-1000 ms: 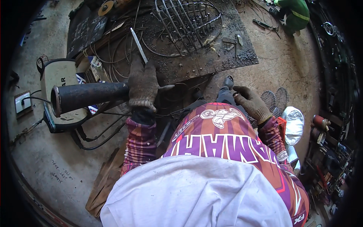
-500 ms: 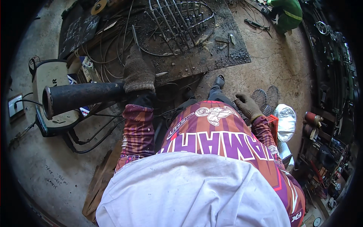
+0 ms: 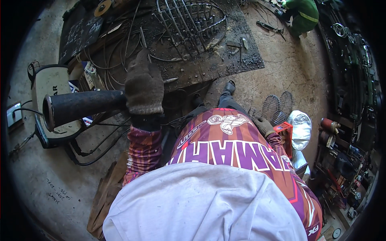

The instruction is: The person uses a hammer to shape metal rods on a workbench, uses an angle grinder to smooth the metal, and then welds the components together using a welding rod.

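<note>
My left hand [image 3: 144, 86], in a worn brown knit glove, is closed over the narrow end of a black tapered tube [image 3: 86, 105]. The tube's hollow wide mouth points left; its narrow end and my fingertips are hidden by the glove. Just beyond the fingers is a thin metal rod [image 3: 143, 39]. A pale pointed tip [image 3: 171, 80] shows right of the glove. My right hand [image 3: 264, 127], also gloved, hangs by my side with fingers loosely apart and nothing visible in it. It is nearest to a red-orange plastic object [image 3: 284, 134].
A dark metal table [image 3: 225, 66] ahead carries a welded bar frame [image 3: 189, 30] and a hammer [image 3: 241, 50]. A cream machine [image 3: 52, 86] with cables stands left. Oval wire grids [image 3: 272, 105] lie right; a person in green [image 3: 301, 16] crouches far right.
My left hand has drawn slightly back toward me, and the tube's narrow end has come lower with it. My right hand has dropped back closer to my side.
</note>
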`<act>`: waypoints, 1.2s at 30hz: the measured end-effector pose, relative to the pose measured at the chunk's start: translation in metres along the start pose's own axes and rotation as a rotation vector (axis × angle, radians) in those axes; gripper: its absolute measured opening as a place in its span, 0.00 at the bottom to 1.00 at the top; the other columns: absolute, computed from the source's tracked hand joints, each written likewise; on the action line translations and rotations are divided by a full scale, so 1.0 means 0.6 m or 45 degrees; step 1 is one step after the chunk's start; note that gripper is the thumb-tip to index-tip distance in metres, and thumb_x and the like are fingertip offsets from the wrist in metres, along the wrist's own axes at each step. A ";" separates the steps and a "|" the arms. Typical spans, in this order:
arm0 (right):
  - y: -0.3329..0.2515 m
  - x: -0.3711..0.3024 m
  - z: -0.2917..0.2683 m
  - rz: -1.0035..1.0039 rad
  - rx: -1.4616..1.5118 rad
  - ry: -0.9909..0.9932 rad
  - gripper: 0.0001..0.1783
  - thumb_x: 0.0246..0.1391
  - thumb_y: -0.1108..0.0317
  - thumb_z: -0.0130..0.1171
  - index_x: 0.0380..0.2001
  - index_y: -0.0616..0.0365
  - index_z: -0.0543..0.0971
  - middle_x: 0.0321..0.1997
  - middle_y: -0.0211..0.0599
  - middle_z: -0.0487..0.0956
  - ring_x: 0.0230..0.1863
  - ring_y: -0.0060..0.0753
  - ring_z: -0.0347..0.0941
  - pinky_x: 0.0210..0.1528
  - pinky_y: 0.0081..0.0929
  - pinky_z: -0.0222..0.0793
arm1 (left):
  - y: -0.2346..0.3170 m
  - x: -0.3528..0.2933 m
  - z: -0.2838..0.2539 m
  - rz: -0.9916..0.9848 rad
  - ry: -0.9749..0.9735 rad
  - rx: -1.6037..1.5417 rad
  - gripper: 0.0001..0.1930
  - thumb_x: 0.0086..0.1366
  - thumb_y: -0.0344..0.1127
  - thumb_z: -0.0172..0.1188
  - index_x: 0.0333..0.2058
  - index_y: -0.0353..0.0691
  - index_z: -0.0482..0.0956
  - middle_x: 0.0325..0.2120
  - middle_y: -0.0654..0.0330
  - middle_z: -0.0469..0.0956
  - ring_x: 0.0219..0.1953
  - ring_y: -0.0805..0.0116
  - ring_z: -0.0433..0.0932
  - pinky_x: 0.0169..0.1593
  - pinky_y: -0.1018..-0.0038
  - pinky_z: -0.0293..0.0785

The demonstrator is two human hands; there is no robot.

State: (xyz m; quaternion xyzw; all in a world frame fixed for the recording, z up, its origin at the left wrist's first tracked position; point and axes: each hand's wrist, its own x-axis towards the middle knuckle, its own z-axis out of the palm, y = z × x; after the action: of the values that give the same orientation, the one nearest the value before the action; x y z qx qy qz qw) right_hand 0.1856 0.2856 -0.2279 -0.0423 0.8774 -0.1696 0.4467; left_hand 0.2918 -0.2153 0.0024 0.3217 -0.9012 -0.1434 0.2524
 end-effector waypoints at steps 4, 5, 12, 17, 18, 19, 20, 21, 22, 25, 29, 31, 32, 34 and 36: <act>0.016 -0.019 0.004 0.003 0.154 0.024 0.26 0.62 0.52 0.58 0.48 0.67 0.82 0.45 0.52 0.85 0.46 0.43 0.82 0.50 0.37 0.74 | 0.014 -0.006 -0.026 0.153 0.132 -0.080 0.15 0.66 0.32 0.63 0.51 0.37 0.83 0.42 0.46 0.83 0.45 0.48 0.84 0.49 0.58 0.81; 0.023 -0.021 0.003 -0.001 0.164 0.015 0.25 0.62 0.52 0.58 0.47 0.67 0.82 0.44 0.50 0.85 0.44 0.42 0.81 0.49 0.37 0.74 | 0.020 -0.011 -0.028 0.142 0.117 -0.173 0.15 0.65 0.32 0.64 0.50 0.38 0.83 0.40 0.48 0.84 0.42 0.50 0.85 0.47 0.58 0.81; 0.014 -0.023 -0.007 0.066 0.121 0.072 0.26 0.63 0.52 0.57 0.49 0.67 0.82 0.46 0.50 0.85 0.46 0.40 0.81 0.51 0.35 0.73 | 0.048 -0.081 -0.006 0.248 -0.194 -0.326 0.13 0.66 0.30 0.65 0.49 0.37 0.84 0.39 0.49 0.85 0.41 0.53 0.85 0.46 0.62 0.80; 0.049 0.033 -0.018 0.046 0.096 -0.060 0.29 0.62 0.49 0.56 0.50 0.66 0.82 0.49 0.54 0.85 0.50 0.47 0.82 0.53 0.36 0.73 | 0.085 -0.111 0.000 0.212 -0.372 -0.341 0.13 0.65 0.32 0.66 0.48 0.37 0.84 0.38 0.47 0.84 0.40 0.50 0.85 0.44 0.62 0.80; 0.077 0.052 -0.013 -0.020 0.033 -0.054 0.30 0.62 0.48 0.56 0.51 0.66 0.82 0.50 0.55 0.84 0.52 0.49 0.81 0.54 0.37 0.72 | 0.091 -0.107 0.003 0.240 -0.386 -0.351 0.13 0.64 0.33 0.66 0.47 0.37 0.84 0.38 0.47 0.84 0.40 0.49 0.84 0.44 0.62 0.80; 0.075 0.065 -0.016 -0.099 -0.044 -0.061 0.30 0.61 0.47 0.56 0.51 0.65 0.82 0.51 0.57 0.84 0.54 0.51 0.81 0.55 0.37 0.72 | 0.095 -0.107 0.001 0.225 -0.366 -0.325 0.13 0.64 0.33 0.66 0.47 0.37 0.84 0.38 0.47 0.84 0.40 0.49 0.84 0.44 0.62 0.80; 0.073 0.080 -0.023 -0.130 -0.056 -0.076 0.30 0.61 0.47 0.56 0.51 0.65 0.82 0.51 0.57 0.84 0.54 0.51 0.81 0.55 0.37 0.72 | 0.099 -0.106 0.000 0.156 -0.468 -0.406 0.14 0.64 0.33 0.66 0.48 0.38 0.84 0.38 0.47 0.84 0.41 0.49 0.84 0.45 0.61 0.80; 0.067 0.088 -0.043 -0.075 -0.064 -0.109 0.31 0.61 0.47 0.56 0.52 0.65 0.82 0.51 0.58 0.84 0.54 0.51 0.81 0.55 0.38 0.72 | 0.105 -0.107 0.000 0.082 -0.563 -0.495 0.14 0.65 0.34 0.65 0.48 0.39 0.84 0.39 0.46 0.84 0.42 0.48 0.84 0.46 0.60 0.79; 0.051 0.092 -0.062 -0.020 -0.073 -0.141 0.31 0.60 0.47 0.56 0.53 0.64 0.82 0.52 0.58 0.83 0.55 0.52 0.81 0.56 0.38 0.72 | 0.101 -0.110 0.005 0.059 -0.537 -0.476 0.14 0.65 0.34 0.65 0.48 0.39 0.84 0.39 0.46 0.84 0.42 0.48 0.84 0.46 0.60 0.79; 0.133 0.164 -0.098 -0.207 -0.139 -0.120 0.29 0.62 0.48 0.56 0.52 0.64 0.82 0.50 0.56 0.84 0.52 0.52 0.81 0.53 0.37 0.73 | 0.096 -0.118 0.035 0.083 -0.929 -0.437 0.17 0.64 0.41 0.66 0.50 0.42 0.83 0.41 0.46 0.83 0.45 0.46 0.83 0.49 0.57 0.79; 0.070 0.198 -0.175 -0.092 0.595 -0.266 0.13 0.67 0.60 0.56 0.38 0.59 0.79 0.24 0.31 0.73 0.22 0.32 0.72 0.24 0.30 0.65 | 0.094 -0.193 0.041 0.040 -1.466 0.062 0.26 0.59 0.47 0.70 0.56 0.49 0.80 0.47 0.48 0.81 0.52 0.46 0.80 0.55 0.55 0.77; 0.108 0.235 -0.204 0.074 1.002 -0.345 0.09 0.68 0.63 0.55 0.35 0.56 0.76 0.20 0.25 0.67 0.17 0.26 0.65 0.19 0.28 0.59 | 0.094 -0.208 0.039 0.051 -1.419 -0.075 0.33 0.56 0.49 0.72 0.61 0.51 0.76 0.50 0.48 0.79 0.54 0.46 0.79 0.56 0.55 0.77; 0.121 0.252 -0.217 0.109 1.043 -0.326 0.09 0.68 0.63 0.55 0.34 0.56 0.76 0.19 0.24 0.66 0.16 0.26 0.65 0.19 0.29 0.58 | 0.094 -0.210 0.034 0.054 -1.407 -0.075 0.33 0.56 0.49 0.72 0.61 0.51 0.76 0.50 0.48 0.79 0.54 0.46 0.79 0.56 0.55 0.77; 0.092 0.258 -0.230 0.129 1.063 -0.339 0.09 0.68 0.63 0.54 0.34 0.55 0.75 0.19 0.24 0.66 0.16 0.27 0.65 0.18 0.30 0.58 | 0.094 -0.221 0.011 0.033 -1.340 -0.031 0.36 0.55 0.50 0.72 0.63 0.51 0.74 0.52 0.48 0.79 0.55 0.46 0.79 0.57 0.55 0.77; 0.074 0.258 -0.232 0.237 1.001 -0.267 0.09 0.68 0.63 0.54 0.36 0.55 0.75 0.19 0.24 0.67 0.16 0.28 0.65 0.19 0.30 0.58 | 0.090 -0.228 -0.013 0.010 -1.370 -0.008 0.38 0.56 0.50 0.72 0.65 0.52 0.73 0.55 0.48 0.77 0.57 0.47 0.78 0.59 0.56 0.76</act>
State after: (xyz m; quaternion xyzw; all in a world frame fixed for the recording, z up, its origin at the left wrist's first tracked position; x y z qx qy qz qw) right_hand -0.0145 0.3284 -0.2861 0.1941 0.6955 -0.4454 0.5293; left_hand 0.3594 -0.0859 -0.0181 0.1988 -0.9040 -0.2898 -0.2437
